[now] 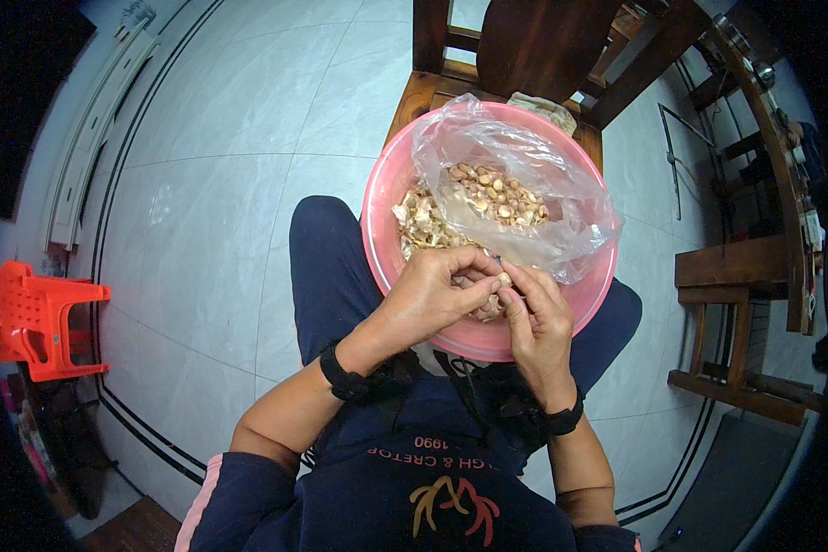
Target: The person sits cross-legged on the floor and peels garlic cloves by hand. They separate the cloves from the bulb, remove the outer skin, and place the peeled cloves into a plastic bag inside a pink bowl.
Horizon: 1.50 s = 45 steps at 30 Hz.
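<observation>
Over the near side of a pink plastic basin point(375, 238), my left hand point(428, 293) and my right hand point(544, 310) meet at the fingertips. Pinched between them is a small pale garlic clove point(504, 279). Inside the basin lies an opened clear plastic bag point(559, 238) with many garlic cloves point(500, 196) in it, some brownish, some pale. Papery garlic skins point(424, 221) are heaped along the basin's left side, and more show beneath my fingers. My hands hide part of the basin's near floor.
The basin rests against a wooden chair point(403, 114), with a folded cloth point(545, 110) behind its rim. At the left stands a red plastic stool point(48, 317). A wooden table point(738, 265) is at the right. Pale tiles point(207, 228) cover the floor.
</observation>
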Motion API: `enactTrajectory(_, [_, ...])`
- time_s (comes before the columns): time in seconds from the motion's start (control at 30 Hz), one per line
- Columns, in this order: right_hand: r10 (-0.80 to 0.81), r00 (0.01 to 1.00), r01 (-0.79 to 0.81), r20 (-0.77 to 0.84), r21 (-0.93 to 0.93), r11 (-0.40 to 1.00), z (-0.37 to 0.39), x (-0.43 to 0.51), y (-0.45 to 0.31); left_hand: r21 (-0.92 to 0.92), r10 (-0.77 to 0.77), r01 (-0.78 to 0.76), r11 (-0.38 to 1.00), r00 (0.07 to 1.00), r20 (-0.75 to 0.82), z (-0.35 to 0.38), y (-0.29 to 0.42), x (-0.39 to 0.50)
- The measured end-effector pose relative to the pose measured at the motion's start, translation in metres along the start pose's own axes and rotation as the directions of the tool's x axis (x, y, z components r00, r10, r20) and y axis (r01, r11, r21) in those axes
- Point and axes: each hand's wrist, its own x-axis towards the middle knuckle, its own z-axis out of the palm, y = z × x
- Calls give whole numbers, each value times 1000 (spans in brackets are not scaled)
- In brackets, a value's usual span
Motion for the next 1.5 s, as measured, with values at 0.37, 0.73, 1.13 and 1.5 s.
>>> enactTrajectory(0.37, [-140, 990, 140, 11, -87, 986, -1, 3, -1, -255, -93, 124, 959, 987, 130, -7, -2, 3])
enactTrajectory(0.73, [-43, 999, 43, 7, -15, 999, -3, 1, 3, -285, -72, 101, 953, 991, 110, -1, -3, 5])
enactTrajectory(1.13, [0, 999, 0, 32, -18, 1000, -2, 0, 1, -24, 53, -53, 998, 999, -4, 4, -1, 2])
enactTrajectory(1.5, [-82, 997, 83, 13, -33, 996, 1, 0, -1, -230, -68, 83, 970, 995, 72, 1, -7, 5])
